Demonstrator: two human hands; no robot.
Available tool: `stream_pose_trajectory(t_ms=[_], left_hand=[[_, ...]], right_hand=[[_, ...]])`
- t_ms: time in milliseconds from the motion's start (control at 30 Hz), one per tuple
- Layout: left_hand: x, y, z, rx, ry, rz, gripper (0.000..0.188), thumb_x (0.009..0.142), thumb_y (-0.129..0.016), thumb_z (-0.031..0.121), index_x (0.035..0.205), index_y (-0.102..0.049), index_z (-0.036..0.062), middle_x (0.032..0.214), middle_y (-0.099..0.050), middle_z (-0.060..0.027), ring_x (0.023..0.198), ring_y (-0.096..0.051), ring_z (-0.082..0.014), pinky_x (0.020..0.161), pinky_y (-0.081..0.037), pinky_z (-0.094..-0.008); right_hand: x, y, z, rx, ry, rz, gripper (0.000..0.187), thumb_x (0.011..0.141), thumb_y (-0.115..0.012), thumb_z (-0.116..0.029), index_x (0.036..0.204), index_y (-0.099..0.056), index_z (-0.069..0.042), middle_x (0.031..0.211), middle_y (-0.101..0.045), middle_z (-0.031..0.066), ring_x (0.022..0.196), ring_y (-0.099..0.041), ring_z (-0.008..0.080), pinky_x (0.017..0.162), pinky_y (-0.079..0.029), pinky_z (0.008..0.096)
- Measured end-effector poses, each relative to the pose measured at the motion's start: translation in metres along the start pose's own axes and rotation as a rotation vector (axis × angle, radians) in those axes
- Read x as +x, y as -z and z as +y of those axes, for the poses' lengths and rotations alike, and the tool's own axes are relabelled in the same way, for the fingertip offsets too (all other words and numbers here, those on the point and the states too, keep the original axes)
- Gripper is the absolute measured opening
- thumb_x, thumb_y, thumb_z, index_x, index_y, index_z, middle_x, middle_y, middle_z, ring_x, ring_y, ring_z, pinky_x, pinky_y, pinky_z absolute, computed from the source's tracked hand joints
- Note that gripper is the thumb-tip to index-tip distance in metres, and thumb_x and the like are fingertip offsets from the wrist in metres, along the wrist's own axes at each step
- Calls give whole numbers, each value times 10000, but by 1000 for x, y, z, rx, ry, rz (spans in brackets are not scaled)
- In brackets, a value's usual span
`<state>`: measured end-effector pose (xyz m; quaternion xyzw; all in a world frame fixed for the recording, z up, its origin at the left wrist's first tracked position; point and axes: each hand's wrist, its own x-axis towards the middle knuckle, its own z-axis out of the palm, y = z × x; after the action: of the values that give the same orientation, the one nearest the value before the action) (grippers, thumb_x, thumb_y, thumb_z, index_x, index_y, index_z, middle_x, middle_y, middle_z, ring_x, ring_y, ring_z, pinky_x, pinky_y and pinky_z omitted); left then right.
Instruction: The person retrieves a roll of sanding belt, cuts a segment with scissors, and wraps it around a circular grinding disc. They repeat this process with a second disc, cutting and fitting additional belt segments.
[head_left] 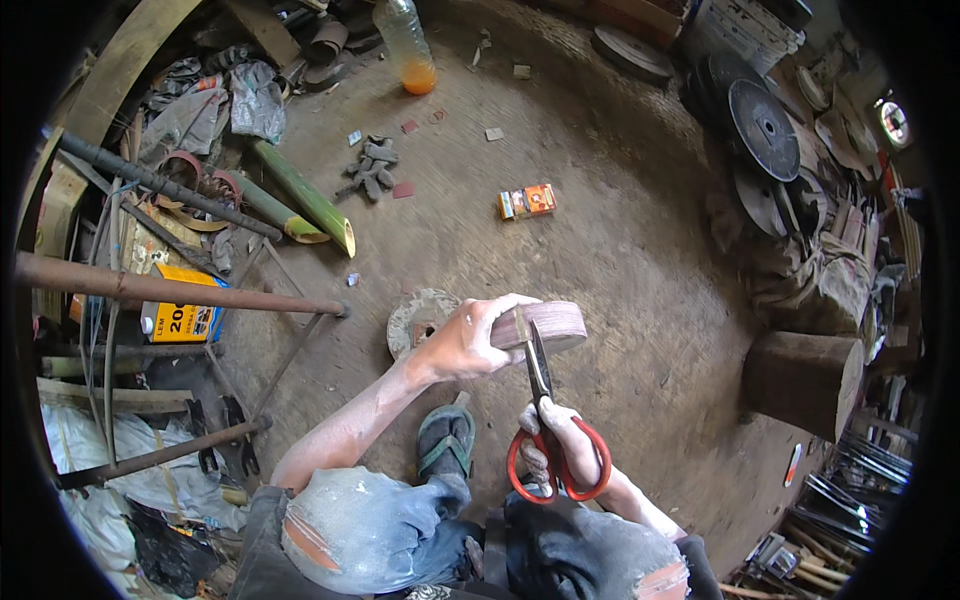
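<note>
My left hand point(468, 342) grips a thick, rounded roll of purplish-brown strip point(560, 326), perhaps abrasive; its side shows a pale vertical band near my fingers. In my right hand point(563, 440) is a pair of scissors point(541, 375) with red handles and dark blades, my fingers through the loops. The blades point up, and their tips lie against or just in front of the roll's near side, close to my left fingertips. Whether they touch it I cannot tell. Both hands are dusted white and held above my knees.
A pale round disc point(405, 322) lies on the floor behind my left forearm. Farther off are an orange packet point(526, 201), grey gloves point(371, 168), a bottle with orange liquid point(408, 55) and cut bamboo point(312, 200). Metal rods point(180, 288) jut in at left; a wooden block point(803, 383) stands right.
</note>
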<state>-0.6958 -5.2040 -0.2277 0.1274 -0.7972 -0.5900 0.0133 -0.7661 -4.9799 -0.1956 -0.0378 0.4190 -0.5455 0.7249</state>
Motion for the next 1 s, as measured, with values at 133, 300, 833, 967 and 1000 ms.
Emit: stream_pose_trajectory(t_ms=[133, 300, 833, 967, 1000], left_hand=[[-5, -3, -4, 21, -42, 114, 574, 686, -772, 21, 1237, -613, -4, 1105, -719, -139, 1043, -679, -171, 913, -532, -322], [-7, -10, -21, -231, -23, 136, 584, 709, -817, 35, 1252, -609, -14, 1175, -698, -120, 1085, -647, -150, 957, -519, -322], [-16, -40, -9, -784, 298, -140, 658, 950, -643, 268, 1476, -366, -16, 1513, -399, -154, 1398, -393, -264, 1064, -440, -410], [-17, -36, -36, 213, -71, 90, 738, 805, -783, 262, 1428, -452, 43, 1440, -462, -193, 1351, -445, -320, 1128, -353, -436], [-9, -40, -49, 23, 66, -84, 699, 827, -765, 250, 1423, -457, 54, 1453, -451, -198, 1352, -444, -325, 1123, -357, -434]], right_hand=[[2, -4, 1, 71, -16, 15, 429, 1046, -364, -505, 919, -477, -111, 620, -499, 28, 480, -467, 129, 451, -390, 271], [12, 6, 8, 681, -116, -338, 463, 1038, -356, -540, 904, -457, -108, 586, -428, 15, 453, -446, 148, 396, -392, 271], [47, 67, 2, -524, 706, 790, 659, 689, -894, -145, 1159, -450, -23, 1042, -546, 55, 1020, -559, 165, 918, -464, 347], [36, 119, 0, -577, 432, 487, 444, 728, -841, -211, 984, -532, -22, 899, -566, 10, 852, -529, 110, 758, -468, 291], [42, 127, 4, -489, 432, 400, 415, 745, -830, -211, 969, -536, -24, 889, -563, 6, 842, -520, 105, 746, -462, 289]])
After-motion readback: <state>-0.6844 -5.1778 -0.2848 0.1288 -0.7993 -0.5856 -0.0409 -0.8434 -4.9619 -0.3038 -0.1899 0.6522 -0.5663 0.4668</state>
